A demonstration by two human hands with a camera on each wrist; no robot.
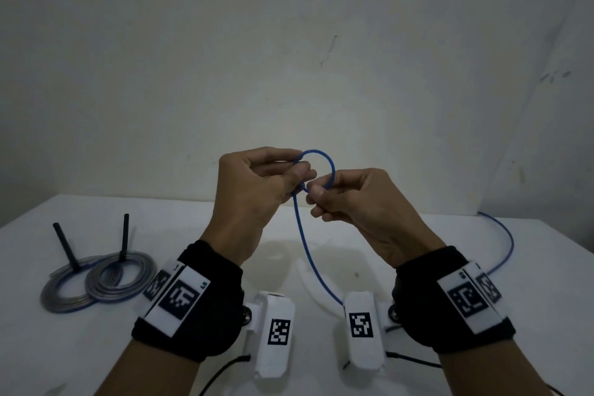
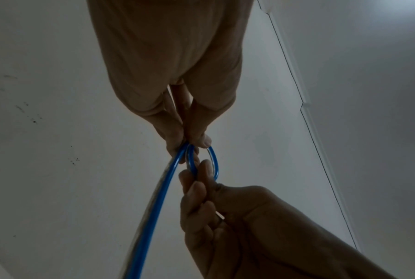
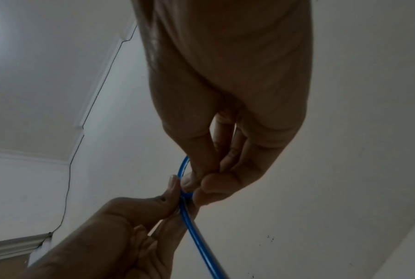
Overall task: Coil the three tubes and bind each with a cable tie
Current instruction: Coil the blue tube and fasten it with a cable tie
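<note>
- The third coil is only starting: two coiled tubes (image 1: 96, 280) already lie on the white table (image 1: 418, 235) at about 8 o'clock from the hands, each bound with a black cable tie (image 1: 123, 236) whose tail stands up.
- The blue tube (image 1: 303, 235) is up in the air above the table's middle, with a single small loop (image 1: 321, 167) formed near its end.
- The left hand (image 1: 257, 190) pinches the loop's crossing between thumb and curled fingers, as the left wrist view confirms.
- The right hand (image 1: 360, 206), at 3 o'clock from the left hand, has its fingertips curled around the loop's lower right arc, near the free end.
- From the crossing the tube hangs toward 6 o'clock, passes under the right wrist and reappears on the table at 3 o'clock.
- Next, I judge, the right hand must draw in more slack and lay further turns onto the loop while the left hand keeps the crossing clamped.
- A pale strip (image 1: 313, 283) on the table at 6 o'clock may be the remaining tie; I cannot tell.
</note>
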